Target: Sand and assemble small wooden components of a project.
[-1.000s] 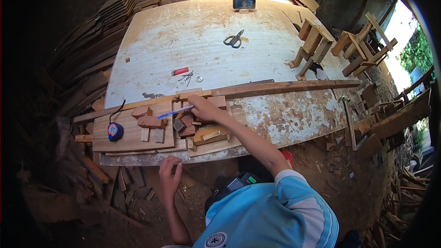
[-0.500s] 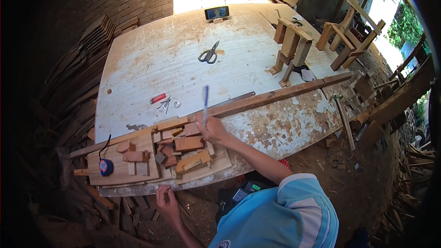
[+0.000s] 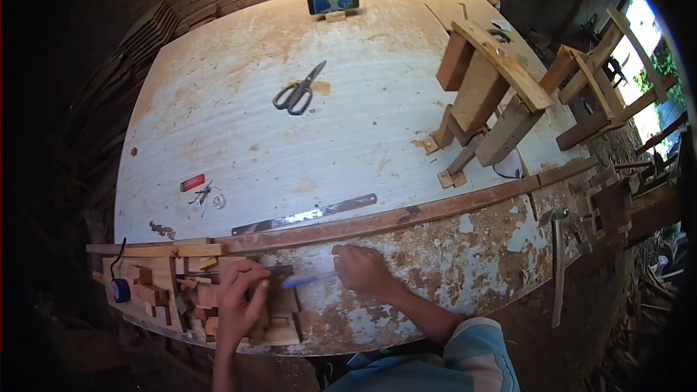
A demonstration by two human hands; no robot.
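Left hand (image 3: 239,301): spread flat, fingers (image 3: 250,276) pressing on small brown wooden offcut blocks (image 3: 210,301) at the near left corner of the worn white-painted wooden table (image 3: 348,131).
Right hand (image 3: 361,270): near edge, fingers curled around a slim blue pen (image 3: 305,280), tip pointing left toward the blocks.
Behind the hands: long brown wooden strip (image 3: 406,216) and metal ruler (image 3: 305,215).
Mid-table: black-handled scissors (image 3: 298,91).
Far left corner: blue tape measure (image 3: 120,290).
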